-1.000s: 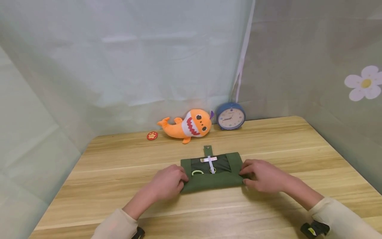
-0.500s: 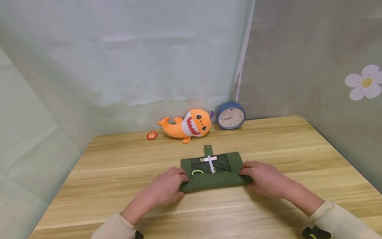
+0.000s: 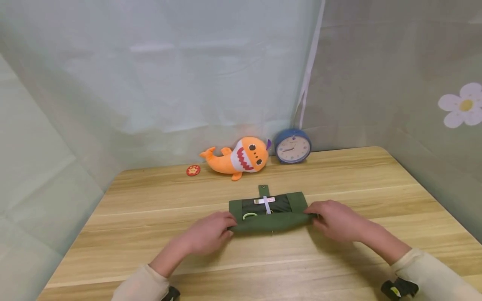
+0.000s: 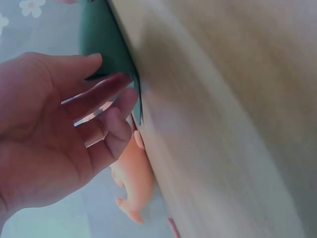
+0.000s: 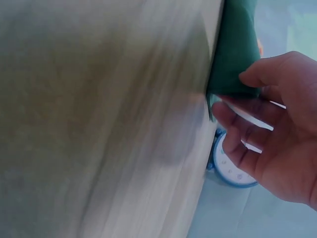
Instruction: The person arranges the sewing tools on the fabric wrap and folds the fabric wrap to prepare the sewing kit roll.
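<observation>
The person is working at the middle of the wooden table (image 3: 150, 217), where a green cloth pouch (image 3: 269, 223) is lying partly rolled at its near edge. The left hand (image 3: 208, 234) is pinching the roll's left end, the right hand (image 3: 333, 219) its right end, thumbs over the fold. The fabric looks soft, light and floppy, so it probably needs gripping at both ends together to keep the roll even. A plush shark (image 3: 237, 159) and a blue clock (image 3: 293, 146) are sitting well behind.
</observation>
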`<control>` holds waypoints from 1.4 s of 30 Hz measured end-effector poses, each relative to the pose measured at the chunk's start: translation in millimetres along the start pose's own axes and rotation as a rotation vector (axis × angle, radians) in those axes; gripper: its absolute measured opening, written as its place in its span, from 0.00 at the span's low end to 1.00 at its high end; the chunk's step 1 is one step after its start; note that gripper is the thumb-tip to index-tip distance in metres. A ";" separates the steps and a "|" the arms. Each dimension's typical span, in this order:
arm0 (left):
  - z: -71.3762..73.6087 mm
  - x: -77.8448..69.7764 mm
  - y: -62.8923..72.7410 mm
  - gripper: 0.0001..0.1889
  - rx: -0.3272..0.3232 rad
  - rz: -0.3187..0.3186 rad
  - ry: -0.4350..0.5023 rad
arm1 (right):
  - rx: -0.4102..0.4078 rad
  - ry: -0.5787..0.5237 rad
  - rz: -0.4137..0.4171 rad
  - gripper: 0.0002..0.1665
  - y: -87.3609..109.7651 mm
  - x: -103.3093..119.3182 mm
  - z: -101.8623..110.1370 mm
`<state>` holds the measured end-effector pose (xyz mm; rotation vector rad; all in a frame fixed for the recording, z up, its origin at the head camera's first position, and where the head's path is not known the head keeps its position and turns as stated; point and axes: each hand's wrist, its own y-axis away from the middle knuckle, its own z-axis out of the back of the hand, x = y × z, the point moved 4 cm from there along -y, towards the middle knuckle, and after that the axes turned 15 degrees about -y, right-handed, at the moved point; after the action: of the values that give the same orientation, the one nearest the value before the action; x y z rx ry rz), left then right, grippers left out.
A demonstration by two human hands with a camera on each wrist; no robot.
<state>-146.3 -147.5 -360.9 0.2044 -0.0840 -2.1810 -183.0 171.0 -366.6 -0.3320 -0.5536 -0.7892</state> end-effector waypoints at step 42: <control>-4.4 52.4 -32.9 0.18 0.109 0.235 0.774 | -0.039 -0.648 -0.294 0.14 -47.0 -51.1 4.7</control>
<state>-201.7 -171.1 -375.8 1.0259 0.2009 -1.7365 -248.9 171.5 -388.9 -0.5558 -1.2160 -0.9764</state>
